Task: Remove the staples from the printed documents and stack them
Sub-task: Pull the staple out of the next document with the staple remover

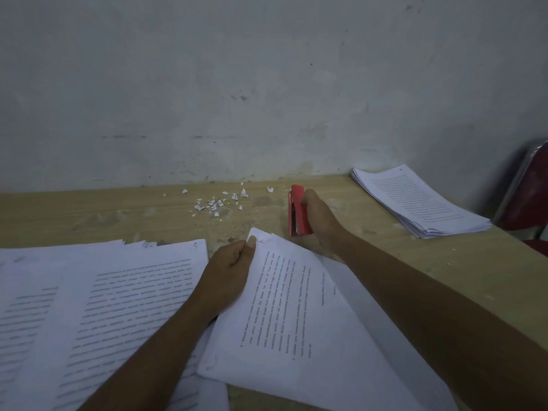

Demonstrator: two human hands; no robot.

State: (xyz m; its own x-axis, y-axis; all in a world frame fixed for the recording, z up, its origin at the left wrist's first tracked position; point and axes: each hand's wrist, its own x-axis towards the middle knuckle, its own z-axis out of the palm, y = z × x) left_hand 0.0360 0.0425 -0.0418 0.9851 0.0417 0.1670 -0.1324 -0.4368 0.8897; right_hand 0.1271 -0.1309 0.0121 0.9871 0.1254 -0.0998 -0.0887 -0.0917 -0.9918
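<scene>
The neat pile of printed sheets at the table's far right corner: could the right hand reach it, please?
Probably yes: the right hand rests on the red stapler, and only bare wooden table lies between it and the neat pile of printed sheets.

You have a printed document lying slantwise on the worktop, its text running sideways to you and its far corner crumpled and torn. A red stapler lies just beyond that corner. Loose printed sheets spread to the left, and a squared stack sits at the far right edge.
</scene>
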